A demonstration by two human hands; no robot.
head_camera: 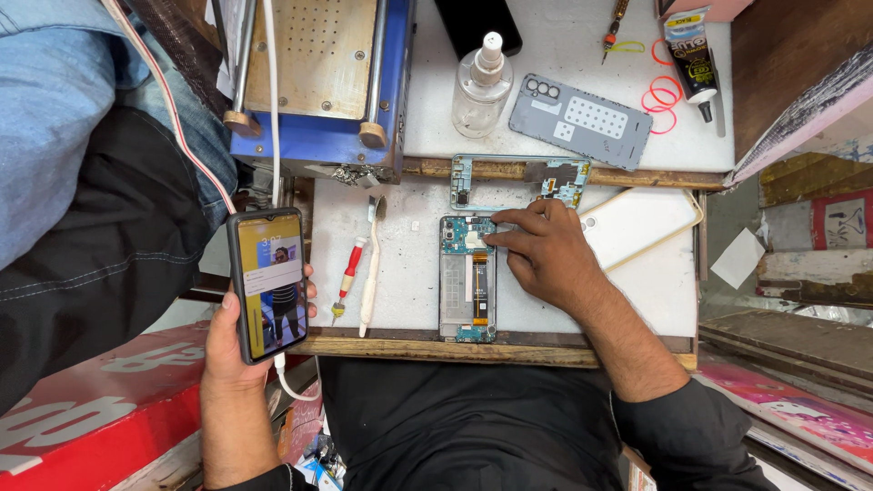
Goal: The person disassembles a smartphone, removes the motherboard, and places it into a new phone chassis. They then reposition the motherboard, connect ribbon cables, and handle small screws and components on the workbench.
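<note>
- We hold a working phone (pixel 268 284) upright in our left hand (pixel 229 350), fingers wrapped round its edges, off the bench's left edge with a white cable (pixel 289 377) hanging from it; a tug on that cable, or a slack grip while our eyes are elsewhere, could drop it to the floor.
- Our right hand (pixel 546 250) lies flat on the bench, gripping nothing, fingertips pressing the top of the opened phone (pixel 467 277), which lies near the front edge, middle. We judge that too hard a press could crack a connector or tear the orange flex.
- The opened phone's foot touches the wooden lip, so a nudge could slide it off.
- The white bench (pixel 409 273) is scuffed and crowded: a blue machine (pixel 318 82) at the back left corner, a grey back cover (pixel 582 121), a spray bottle (pixel 480 86), a frame (pixel 518 180), a brush (pixel 371 264), a red screwdriver (pixel 347 277).
- The room is a cramped repair stall.
</note>
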